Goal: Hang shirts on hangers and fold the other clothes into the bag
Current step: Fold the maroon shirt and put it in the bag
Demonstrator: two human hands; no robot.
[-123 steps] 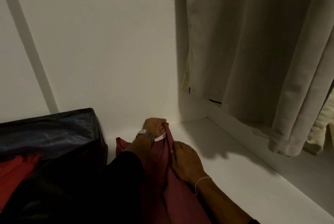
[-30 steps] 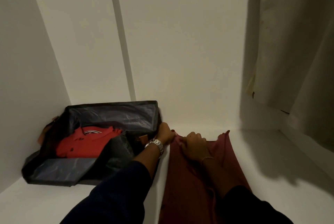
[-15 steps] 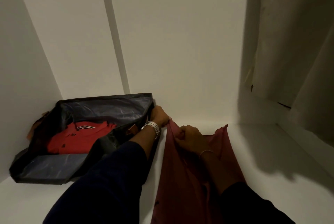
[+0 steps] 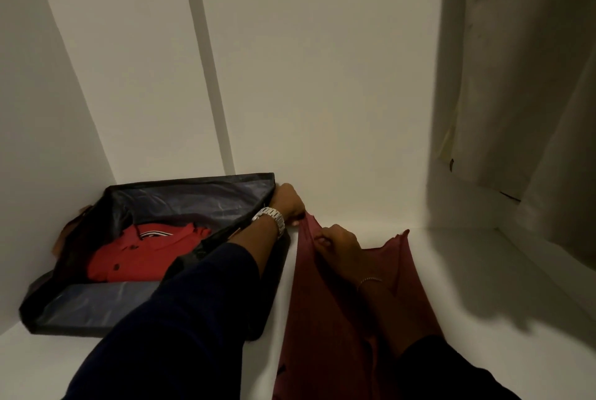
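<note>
The left hand (image 4: 288, 203) pinches the top edge of the maroon cloth (image 4: 325, 312), fingers curled tight on a raised ridge of fabric. Just right of it, the right hand (image 4: 338, 243) grips the same edge, fingers bunched round the cloth. The two hands sit close together, pulling that edge up off the white shelf (image 4: 483, 319). The cloth runs from the hands back toward the person, smooth and flat, with a loose corner sticking up to the right of the right hand. Just left of the left hand stands the open dark bag (image 4: 96, 312), almost touching the wrist and its metal watch (image 4: 271, 217). Inside it lies a folded red shirt (image 4: 142, 254). Far right of both hands hangs a pale garment (image 4: 522, 77).
</note>
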